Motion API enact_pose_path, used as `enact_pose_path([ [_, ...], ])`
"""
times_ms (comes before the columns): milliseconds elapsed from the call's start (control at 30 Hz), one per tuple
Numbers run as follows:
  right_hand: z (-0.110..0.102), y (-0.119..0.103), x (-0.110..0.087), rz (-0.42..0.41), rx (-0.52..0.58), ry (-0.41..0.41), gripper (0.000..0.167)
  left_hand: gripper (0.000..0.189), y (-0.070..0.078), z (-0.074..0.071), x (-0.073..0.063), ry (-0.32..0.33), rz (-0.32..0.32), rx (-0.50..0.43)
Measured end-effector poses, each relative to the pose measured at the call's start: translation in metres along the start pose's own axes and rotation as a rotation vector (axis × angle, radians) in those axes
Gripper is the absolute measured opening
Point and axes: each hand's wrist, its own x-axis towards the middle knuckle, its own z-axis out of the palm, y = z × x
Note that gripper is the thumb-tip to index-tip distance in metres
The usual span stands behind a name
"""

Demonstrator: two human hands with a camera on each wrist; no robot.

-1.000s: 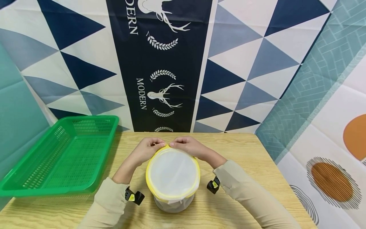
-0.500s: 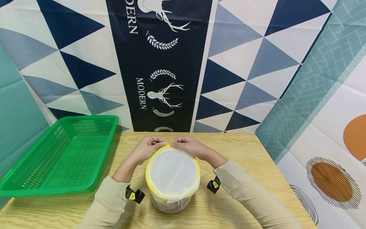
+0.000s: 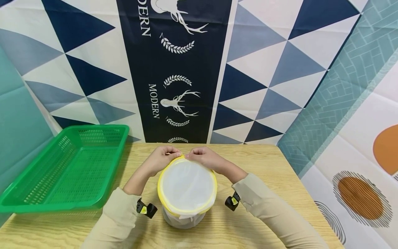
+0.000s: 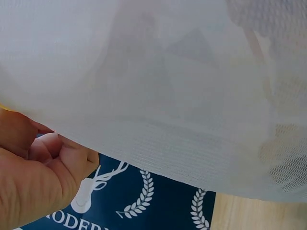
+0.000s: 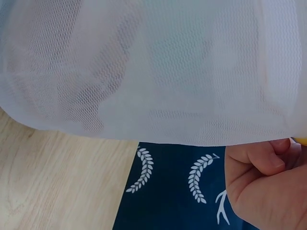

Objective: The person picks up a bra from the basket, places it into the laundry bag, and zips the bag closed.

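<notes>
A round white mesh laundry bag (image 3: 188,186) with yellow trim (image 3: 160,193) around its top stands upright at the near middle of the table. My left hand (image 3: 159,161) pinches the yellow edge at its far side between thumb and curled fingers. Right beside it, my right hand (image 3: 206,158) pinches the same edge, the two thumbs nearly meeting. White mesh wall (image 4: 144,81) fills most of the left wrist view, with the left fingers (image 4: 67,153) curled at its rim. In the right wrist view, the curled right fingers (image 5: 254,158) sit at the trim, their tips partly hidden.
A green plastic basket (image 3: 107,188) with slotted sides stands on the left of the wooden table (image 3: 258,193). Patterned wall covering (image 3: 248,79) rises behind the table's back edge, and another printed panel (image 3: 351,155) runs along the right. Black cameras (image 3: 147,209) hang under both wrists.
The bag's lower part has swung slightly left and away from me, and its top has shifted a little left. My left hand has edged slightly upward in view; both hands keep their hold.
</notes>
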Motion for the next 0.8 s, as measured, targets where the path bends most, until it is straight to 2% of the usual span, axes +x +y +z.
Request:
enact_pose_path([
  [400,0.0042,-0.0006,-0.0003,0.038,0.031,0.032,0.025,0.023,-0.0008,-0.0024,0.0030,-0.015,-0.001,0.027],
  [800,0.0053,0.0041,-0.0036,0.049,0.047,0.054,0.029,0.021,-0.0087,-0.0005,0.0036,0.018,0.032,0.033],
])
